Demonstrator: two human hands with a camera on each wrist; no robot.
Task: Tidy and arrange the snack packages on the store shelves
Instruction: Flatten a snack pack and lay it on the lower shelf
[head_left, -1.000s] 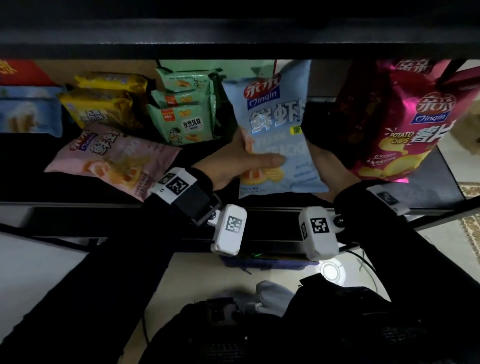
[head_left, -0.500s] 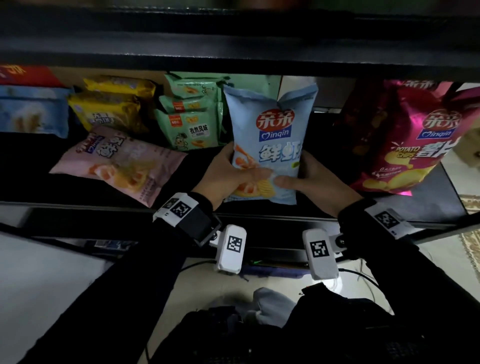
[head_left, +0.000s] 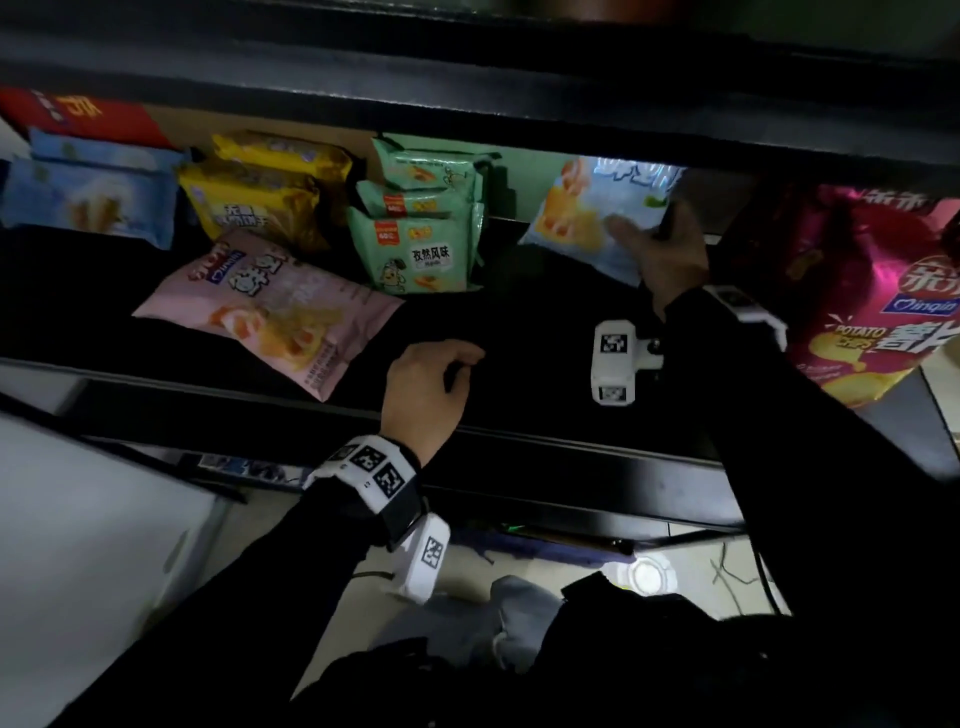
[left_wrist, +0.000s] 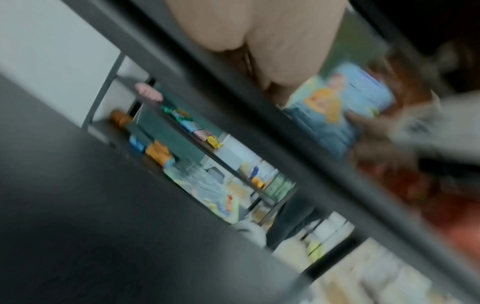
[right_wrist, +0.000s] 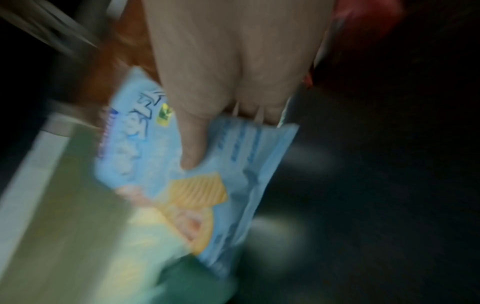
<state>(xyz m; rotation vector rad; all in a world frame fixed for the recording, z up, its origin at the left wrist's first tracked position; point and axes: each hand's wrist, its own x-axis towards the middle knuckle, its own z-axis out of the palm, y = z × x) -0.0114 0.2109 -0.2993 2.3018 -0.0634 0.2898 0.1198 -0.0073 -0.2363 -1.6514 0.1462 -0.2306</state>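
My right hand (head_left: 655, 244) grips a light blue snack bag (head_left: 582, 218) far back on the dark shelf (head_left: 540, 332), between the green packs and the magenta bag. In the right wrist view my thumb lies across the front of the blue bag (right_wrist: 207, 164) and my fingers (right_wrist: 259, 111) curl behind its edge. The upper shelf board hides the bag's top. My left hand (head_left: 441, 374) hovers over the shelf's front part with fingers loosely curled and holds nothing. The blurred left wrist view shows my left hand (left_wrist: 259, 51) and, beyond it, the blue bag (left_wrist: 337, 115).
A pink bag (head_left: 270, 306) lies flat and askew, left of my left hand. Behind it stand stacked green packs (head_left: 415, 234), yellow packs (head_left: 260, 197) and pale blue packs (head_left: 88, 197), with a red box (head_left: 83, 114) at the far left. A large magenta chips bag (head_left: 872, 291) leans at the right.
My left hand has let go of the blue bag and drawn back toward the shelf's front. My right hand alone has carried the bag deeper and to the right, now tilted.
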